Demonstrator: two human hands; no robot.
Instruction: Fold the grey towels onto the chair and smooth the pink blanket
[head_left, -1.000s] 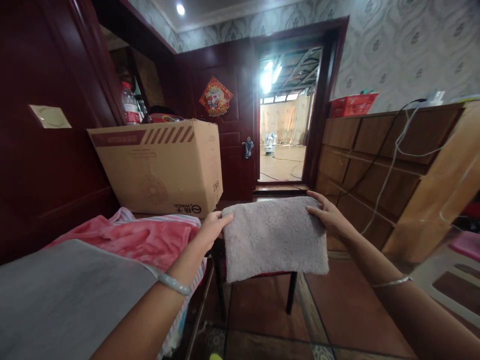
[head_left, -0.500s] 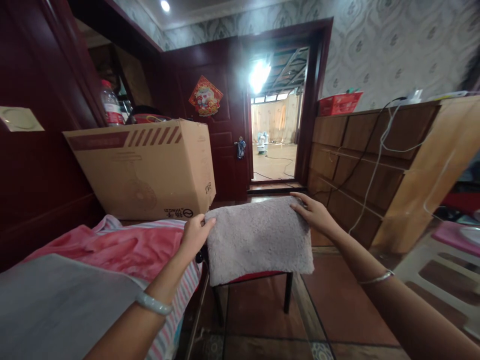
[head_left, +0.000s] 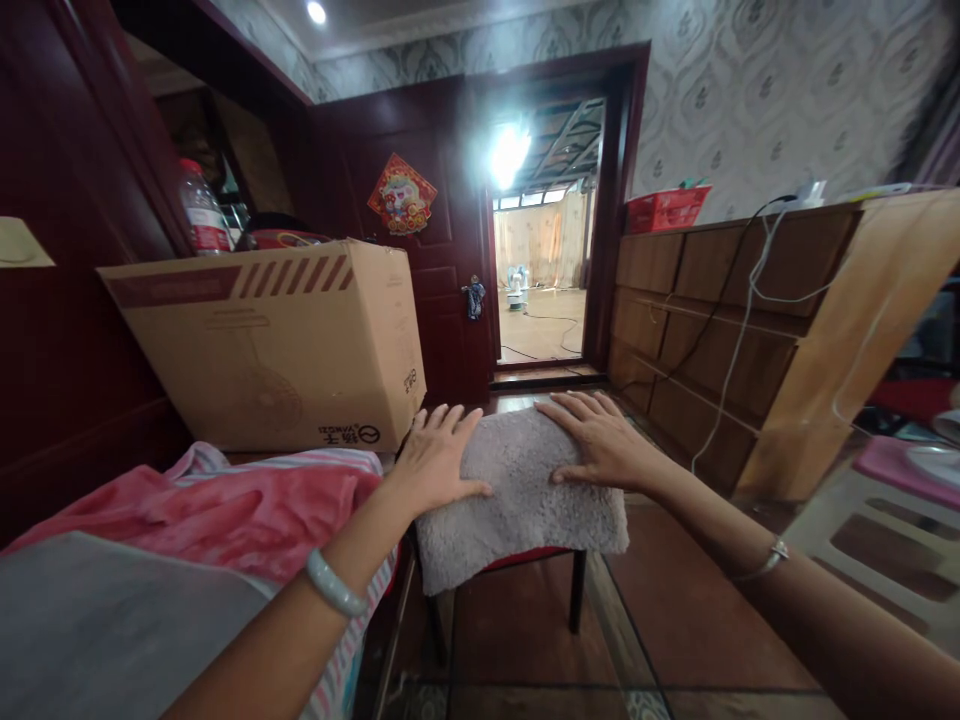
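Observation:
A grey fluffy towel (head_left: 525, 520) lies folded on a low stool with a red seat (head_left: 536, 558) and dark legs. My left hand (head_left: 439, 465) rests flat on the towel's left part, fingers spread. My right hand (head_left: 600, 445) presses flat on its right part, a short gap from the left hand. Neither hand grips the cloth. A jade-like bangle (head_left: 336, 583) circles my left wrist, and a thin silver bracelet (head_left: 765, 562) circles my right. The towel hides most of the stool's seat.
A large cardboard box (head_left: 262, 345) stands to the left behind a pink cloth (head_left: 210, 505) and a grey sheet (head_left: 97, 630). A wooden cabinet (head_left: 697, 320) with loose cables (head_left: 739, 340) stands to the right. Ahead, a dark red door (head_left: 427, 300) stands beside an open doorway.
My hands have moved from gripping the towel's side edges to lying flat on top of it. The towel now looks bunched and narrower. The view has shifted slightly.

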